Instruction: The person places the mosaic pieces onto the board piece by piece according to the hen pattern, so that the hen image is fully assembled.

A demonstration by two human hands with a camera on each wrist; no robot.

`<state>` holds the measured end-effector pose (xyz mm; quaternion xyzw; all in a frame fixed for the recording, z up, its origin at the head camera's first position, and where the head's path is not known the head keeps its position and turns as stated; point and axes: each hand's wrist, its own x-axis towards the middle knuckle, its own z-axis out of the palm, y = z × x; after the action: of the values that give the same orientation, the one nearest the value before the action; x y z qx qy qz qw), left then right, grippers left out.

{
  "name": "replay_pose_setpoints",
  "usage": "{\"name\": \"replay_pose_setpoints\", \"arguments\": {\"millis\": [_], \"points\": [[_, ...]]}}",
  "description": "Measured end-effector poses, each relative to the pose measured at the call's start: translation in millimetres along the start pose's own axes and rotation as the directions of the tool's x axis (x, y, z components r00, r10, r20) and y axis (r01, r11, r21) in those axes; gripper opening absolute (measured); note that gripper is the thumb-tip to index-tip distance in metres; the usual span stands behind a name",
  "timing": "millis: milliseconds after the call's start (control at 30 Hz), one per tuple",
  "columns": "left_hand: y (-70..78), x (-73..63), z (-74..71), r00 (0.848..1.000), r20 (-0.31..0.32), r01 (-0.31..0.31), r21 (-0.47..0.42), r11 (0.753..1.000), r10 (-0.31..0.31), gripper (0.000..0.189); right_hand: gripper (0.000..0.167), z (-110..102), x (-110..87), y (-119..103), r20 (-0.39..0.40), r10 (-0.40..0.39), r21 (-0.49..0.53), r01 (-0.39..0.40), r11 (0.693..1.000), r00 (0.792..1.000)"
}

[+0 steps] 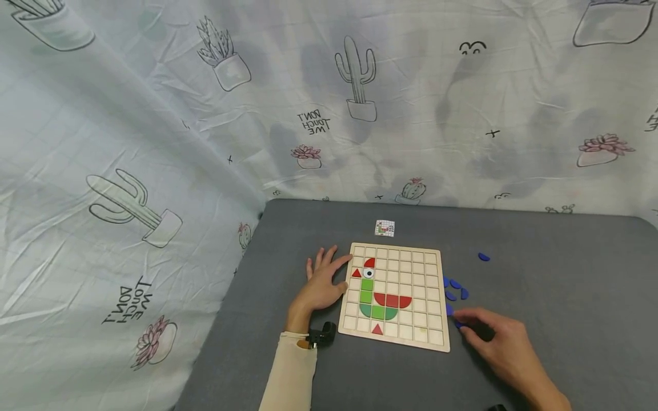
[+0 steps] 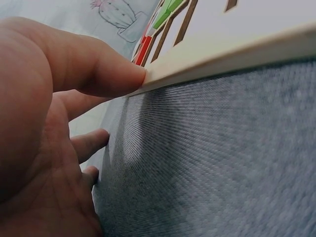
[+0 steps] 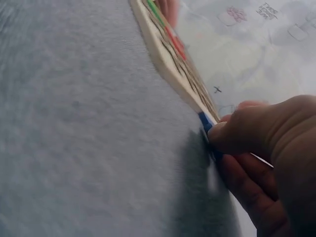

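Note:
A square wooden grid board (image 1: 430, 337) lies on the grey table. Red, green and dark green tiles and a round eye tile (image 1: 368, 273) form a bird-like figure in its cells. My left hand (image 1: 320, 288) is at the board's left side, thumb and index finger touching the edge, the other fingers spread. In the left wrist view the thumb (image 2: 106, 69) presses the board's rim. At the lower right edge, my right hand (image 1: 501, 342) pinches a small blue tile (image 3: 205, 121) between thumb and fingers, close to the table.
Several loose blue tiles (image 1: 450, 296) lie right of the board, and one blue tile (image 1: 484, 257) sits farther off. A small picture card (image 1: 384, 228) is behind the board. Patterned cloth (image 1: 329, 142) hangs behind and left of the table.

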<state>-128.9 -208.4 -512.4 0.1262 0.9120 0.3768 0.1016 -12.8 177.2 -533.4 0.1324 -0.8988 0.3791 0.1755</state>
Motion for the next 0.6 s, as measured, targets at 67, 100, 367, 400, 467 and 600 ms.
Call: {"name": "replay_pose_setpoints", "arguments": {"millis": [67,100,367,400,467,600], "points": [[0.4,-0.1,0.9,1.0,-0.001,-0.001,-0.004,1.0,0.001,0.07,0.048,-3.2,-1.6,1.0,-0.01,0.009,0.017,-0.009,1.0,1.0],[0.7,0.0,1.1,1.0,0.0,0.0,-0.004,1.0,0.0,0.07,0.048,-5.2,-2.8,1.8,-0.013,0.018,0.028,-0.017,0.999,1.0],[2.2,-0.1,0.7,1.0,0.001,0.0,0.003,1.0,0.0,0.07,0.047,-24.2,-12.1,11.3,-0.026,0.087,0.028,-0.086,0.996,0.996],[1.7,0.1,0.7,1.0,-0.001,-0.003,0.001,1.0,0.003,0.069,0.047,-26.6,-12.7,11.9,-0.026,0.096,0.03,-0.096,0.995,0.995],[0.6,0.4,1.1,1.0,-0.008,-0.009,-0.001,1.0,0.009,0.069,0.048,-30.4,-12.4,13.1,-0.031,0.1,0.04,-0.099,0.994,0.994],[-1.7,1.1,2.4,1.0,-0.019,-0.017,-0.012,1.0,0.017,0.069,0.047,-35.3,-7.1,12.7,-0.03,0.097,0.06,-0.095,0.994,0.995]]}}
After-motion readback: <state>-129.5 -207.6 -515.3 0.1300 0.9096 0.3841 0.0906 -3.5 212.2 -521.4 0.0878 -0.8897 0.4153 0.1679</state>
